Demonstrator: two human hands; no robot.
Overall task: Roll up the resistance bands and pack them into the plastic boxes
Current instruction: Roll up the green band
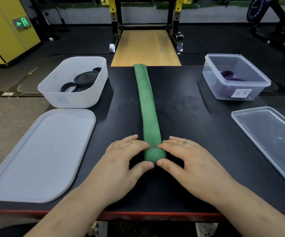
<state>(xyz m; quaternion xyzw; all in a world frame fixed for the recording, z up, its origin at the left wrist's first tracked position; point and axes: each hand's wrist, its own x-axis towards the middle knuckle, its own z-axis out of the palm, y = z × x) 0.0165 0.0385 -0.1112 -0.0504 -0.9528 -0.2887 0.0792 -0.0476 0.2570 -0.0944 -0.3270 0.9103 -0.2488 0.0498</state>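
Observation:
A long green resistance band (147, 103) lies flat down the middle of the black table, from the far edge to my hands. Its near end is folded over into a small first roll. My left hand (126, 161) pinches the roll's left side between thumb and fingers. My right hand (186, 159) pinches its right side the same way. A white frosted box (56, 98) at the back left holds rolled black bands (83, 81). A clear box (213, 88) at the back right holds a purple band (230, 76).
The white lid (40, 154) lies flat at the left, near the table's front edge. The clear lid (271, 139) lies at the right edge. Beyond the black table (189, 117) are a wooden platform, a squat rack and a dark gym floor.

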